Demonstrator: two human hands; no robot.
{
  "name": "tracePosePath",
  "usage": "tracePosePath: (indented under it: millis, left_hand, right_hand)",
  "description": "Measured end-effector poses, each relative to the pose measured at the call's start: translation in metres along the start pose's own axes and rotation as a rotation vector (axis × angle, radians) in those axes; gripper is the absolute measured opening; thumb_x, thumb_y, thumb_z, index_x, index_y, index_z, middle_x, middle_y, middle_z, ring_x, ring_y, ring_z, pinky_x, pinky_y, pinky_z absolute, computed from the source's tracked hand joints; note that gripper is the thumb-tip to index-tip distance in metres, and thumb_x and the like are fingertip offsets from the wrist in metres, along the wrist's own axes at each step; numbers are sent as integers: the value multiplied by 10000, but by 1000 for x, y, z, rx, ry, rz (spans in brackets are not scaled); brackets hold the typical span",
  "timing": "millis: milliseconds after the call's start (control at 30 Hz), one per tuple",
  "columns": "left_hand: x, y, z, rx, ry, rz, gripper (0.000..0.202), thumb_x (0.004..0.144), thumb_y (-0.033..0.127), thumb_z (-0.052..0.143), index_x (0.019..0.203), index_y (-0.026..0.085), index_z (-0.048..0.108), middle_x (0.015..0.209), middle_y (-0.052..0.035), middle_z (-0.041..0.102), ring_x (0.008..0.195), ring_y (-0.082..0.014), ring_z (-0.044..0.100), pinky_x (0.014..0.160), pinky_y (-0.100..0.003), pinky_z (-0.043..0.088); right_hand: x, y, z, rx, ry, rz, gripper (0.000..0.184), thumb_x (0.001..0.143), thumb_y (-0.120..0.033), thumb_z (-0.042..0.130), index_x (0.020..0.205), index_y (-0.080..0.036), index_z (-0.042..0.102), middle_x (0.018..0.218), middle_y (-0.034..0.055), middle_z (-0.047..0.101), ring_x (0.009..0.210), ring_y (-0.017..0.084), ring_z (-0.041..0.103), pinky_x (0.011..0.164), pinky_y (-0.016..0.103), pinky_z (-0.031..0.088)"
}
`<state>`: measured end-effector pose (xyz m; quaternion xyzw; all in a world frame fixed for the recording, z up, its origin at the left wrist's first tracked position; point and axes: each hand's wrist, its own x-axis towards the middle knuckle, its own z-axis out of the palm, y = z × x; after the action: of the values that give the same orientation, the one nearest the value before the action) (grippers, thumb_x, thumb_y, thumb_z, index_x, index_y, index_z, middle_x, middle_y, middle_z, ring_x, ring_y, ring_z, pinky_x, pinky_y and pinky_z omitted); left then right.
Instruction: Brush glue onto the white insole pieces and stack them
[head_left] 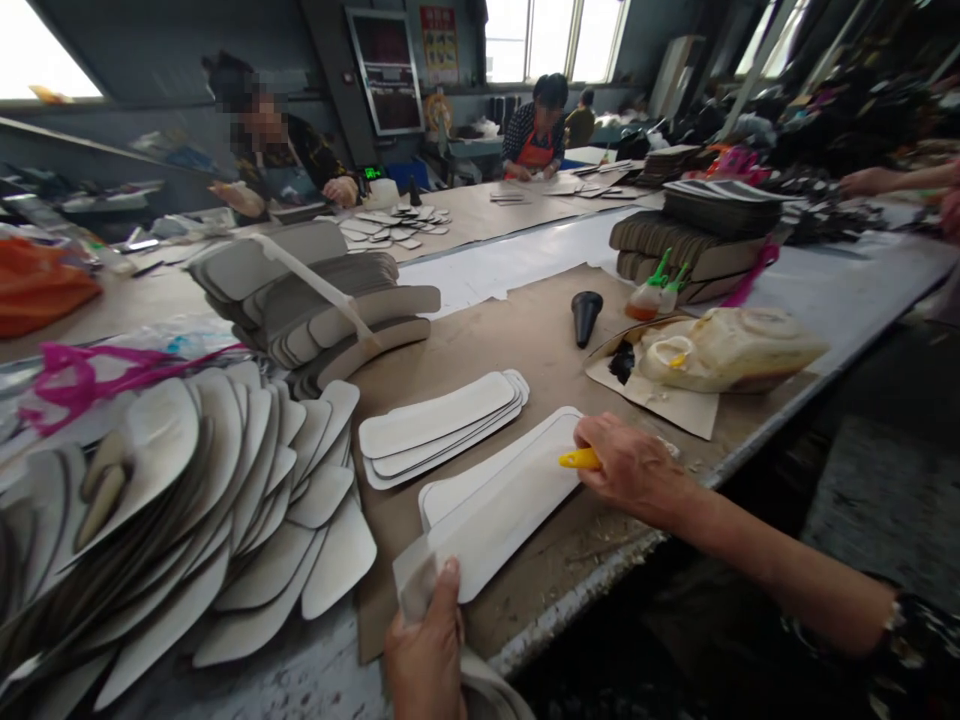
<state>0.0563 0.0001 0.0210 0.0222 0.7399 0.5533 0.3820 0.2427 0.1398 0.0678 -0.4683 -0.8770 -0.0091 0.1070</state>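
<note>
Thumb uppermost, a worker's left hand is pinching the near end of a pale strip, its other fingers hiding underneath. Greyish material is hanging below the same hand, though whether it is belonging to the strip I cannot tell. Across the near side of the brown board, a long white panel is lying flat and slantwise, with at least one more showing beneath it. At its opposite end, the right hand is closing its fingers around a yellow-handled tool; the fist is covering the working end.

Judging by the layout, the work is standing somewhere mid-course: one panel is receiving attention, while a small stack of panels is sitting just beyond, loosely squared. To the left, a large heap of curved pieces is fanning over the bench, and behind it a strapped bundle is leaning, its band in place and so apparently untouched. Plenty seems to be left, but nothing is showing for certain which pile is finished.

Beside the right hand, a stained plastic jug is lying on its side, near a black cone. Across the tables, co-workers are bending over pieces of their own.
</note>
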Motion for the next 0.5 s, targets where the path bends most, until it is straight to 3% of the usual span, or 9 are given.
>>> tracePosePath:
  millis: [100, 200, 333, 500]
  left_hand:
    - [0, -2, 1, -49, 4, -22, 366, 512, 427, 738, 542, 154, 497, 406, 71, 412, 412, -73, 346, 411, -228, 266]
    - [1, -4, -1, 25, 16, -18, 385, 520, 464, 726, 533, 161, 490, 406, 64, 419, 424, -86, 366, 431, -241, 283]
    - [5, -6, -6, 179, 29, -9, 415, 526, 542, 689, 501, 176, 495, 376, 55, 418, 408, -110, 389, 448, -267, 319]
    - [2, 3, -7, 335, 26, 6, 426, 523, 517, 687, 369, 210, 436, 351, 18, 458, 400, -147, 438, 463, -293, 350]
  right_hand:
    - [-4, -2, -7, 152, 46, -4, 106, 680, -143, 468, 754, -204, 424, 684, 19, 509, 636, 162, 482, 600, 261, 348]
    - [-3, 2, -10, 305, 70, 19, 124, 733, -143, 455, 838, -203, 425, 758, 15, 545, 682, 148, 524, 644, 244, 379]
    - [1, 14, 1, 190, 83, 47, 154, 772, -139, 469, 915, -192, 450, 844, 44, 574, 788, 179, 547, 716, 275, 397]
    - [1, 21, 15, 51, 48, 26, 275, 725, -68, 521, 969, -184, 469, 914, 59, 598, 877, 209, 522, 739, 285, 399]
